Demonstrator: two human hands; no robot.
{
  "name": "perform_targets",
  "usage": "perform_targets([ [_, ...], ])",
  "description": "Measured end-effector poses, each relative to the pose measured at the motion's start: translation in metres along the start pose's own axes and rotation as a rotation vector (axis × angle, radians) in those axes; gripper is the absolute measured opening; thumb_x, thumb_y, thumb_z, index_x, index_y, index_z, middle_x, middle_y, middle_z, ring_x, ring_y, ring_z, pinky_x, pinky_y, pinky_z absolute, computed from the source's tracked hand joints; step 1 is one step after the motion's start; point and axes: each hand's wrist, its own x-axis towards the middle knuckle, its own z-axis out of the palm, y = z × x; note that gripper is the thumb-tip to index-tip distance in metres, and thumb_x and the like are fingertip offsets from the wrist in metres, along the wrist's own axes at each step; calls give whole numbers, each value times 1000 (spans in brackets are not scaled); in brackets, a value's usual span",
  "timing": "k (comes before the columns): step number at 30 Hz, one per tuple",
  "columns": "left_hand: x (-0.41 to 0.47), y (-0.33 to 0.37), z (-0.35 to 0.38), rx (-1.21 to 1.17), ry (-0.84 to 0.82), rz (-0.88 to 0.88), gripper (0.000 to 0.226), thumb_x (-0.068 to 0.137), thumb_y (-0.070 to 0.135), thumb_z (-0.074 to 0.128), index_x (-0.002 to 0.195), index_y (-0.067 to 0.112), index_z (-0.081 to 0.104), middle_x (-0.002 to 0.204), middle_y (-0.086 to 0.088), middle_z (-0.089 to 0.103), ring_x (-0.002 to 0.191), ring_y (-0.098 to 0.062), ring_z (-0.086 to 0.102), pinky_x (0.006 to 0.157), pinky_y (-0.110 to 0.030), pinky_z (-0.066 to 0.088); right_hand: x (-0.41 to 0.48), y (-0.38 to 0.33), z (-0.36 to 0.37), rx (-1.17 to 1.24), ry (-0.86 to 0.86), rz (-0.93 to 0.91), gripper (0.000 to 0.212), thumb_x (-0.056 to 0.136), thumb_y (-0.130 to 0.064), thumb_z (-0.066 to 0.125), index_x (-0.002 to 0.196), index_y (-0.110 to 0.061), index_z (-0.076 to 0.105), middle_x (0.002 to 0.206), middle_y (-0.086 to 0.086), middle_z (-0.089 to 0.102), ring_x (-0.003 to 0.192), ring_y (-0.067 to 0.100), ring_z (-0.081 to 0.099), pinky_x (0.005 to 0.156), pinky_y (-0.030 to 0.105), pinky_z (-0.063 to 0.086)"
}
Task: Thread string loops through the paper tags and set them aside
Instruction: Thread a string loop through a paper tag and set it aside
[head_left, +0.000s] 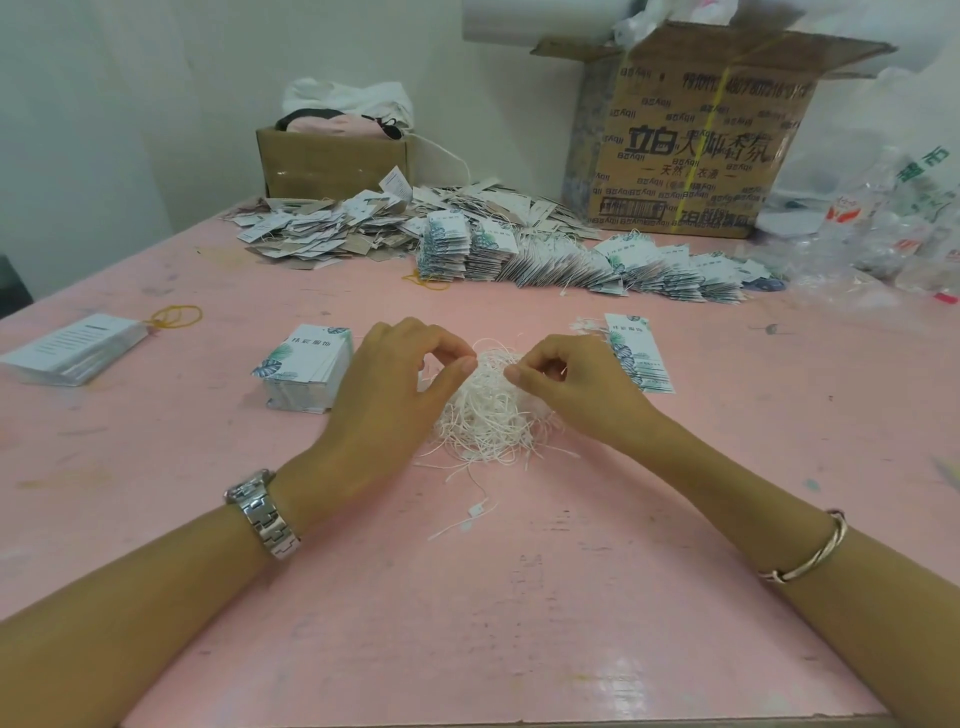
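String pile (488, 415) lies on the surface (519, 623) between both hands; left hand (400, 374) and right hand (566, 387) each pinch strands atop it. Tag stack (306, 369) sits just left, nearest the left grip.

Forearms bare. Wrist of left hand (389, 395): silver metal link-band watch (262, 514). Forearm of right hand (576, 384): thin silver two-strand bangle (815, 551).

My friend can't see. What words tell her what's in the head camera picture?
A left hand and right hand pinch strands atop a pile of white string loops on a pink table. A stack of paper tags sits by the left hand; heaps of strung tags lie at the back.
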Motion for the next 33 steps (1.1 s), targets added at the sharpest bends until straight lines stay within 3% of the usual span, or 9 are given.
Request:
perform_targets([
  [2, 0, 1, 0, -4, -18, 11, 15, 94, 38, 60, 104, 31, 69, 98, 15, 60, 95, -10, 45, 77, -10, 31, -1, -3, -1, 92, -12, 9, 21, 92, -26, 67, 84, -6, 70, 69, -2, 59, 53, 0, 43, 53, 12, 35],
  [6, 1, 6, 0, -43, -73, 61, 33, 89, 50, 55, 113, 33, 69, 113, 11, 55, 110, -8, 42, 90, -13, 30, -6, -17, -8, 228, -10, -130, 16, 91, -21, 68, 87, -6, 70, 76, 1, 61, 56, 2, 43, 57, 14, 34],
  [9, 0, 10, 0, -101, -62, 100, 27, 86, 47, 60, 102, 30, 73, 110, 11, 58, 108, -10, 45, 90, -8, 30, -9, -23, -11, 196, 11, -252, 13, 89, -16, 70, 81, -6, 71, 74, 1, 56, 59, 5, 38, 59, 16, 31],
  [16, 1, 11, -2, -128, 5, 87, 13, 83, 36, 74, 90, 25, 76, 103, 12, 63, 103, -10, 49, 88, -13, 34, -12, -29, -13, 91, 50, -379, 14, 89, -11, 70, 80, 0, 69, 77, 7, 59, 64, 10, 40, 63, 15, 32],
  [21, 1, 7, -1, -74, -14, 40, 6, 84, 35, 74, 86, 29, 73, 103, 12, 61, 101, -9, 46, 83, -21, 36, -11, -28, -15, 201, 50, -235, 14, 96, -16, 60, 85, -7, 60, 74, -2, 53, 63, 10, 41, 60, 19, 35],
  [27, 1, 3, -1, 16, -96, -52, 7, 84, 36, 73, 90, 34, 70, 108, 9, 59, 102, -12, 43, 85, -31, 39, -10, -31, -17, 582, -84, -91, 19, 102, -14, 46, 84, -14, 52, 76, -6, 67, 65, 12, 43, 58, 15, 37],
  [31, 0, 8, -2, -10, -85, 62, 26, 85, 38, 72, 110, 34, 68, 114, 8, 56, 106, -12, 42, 90, -25, 36, -11, -32, -14, 644, -117, -90, 16, 101, -13, 46, 86, -12, 50, 74, -1, 66, 57, 11, 34, 53, 17, 32],
  [33, -1, 13, -2, -98, -28, 100, 21, 87, 40, 69, 104, 29, 72, 110, 10, 59, 107, -12, 45, 92, -22, 36, -11, -31, -13, 646, -132, -74, 16, 102, -11, 45, 86, -11, 49, 72, 2, 62, 56, 11, 33, 52, 17, 31],
])
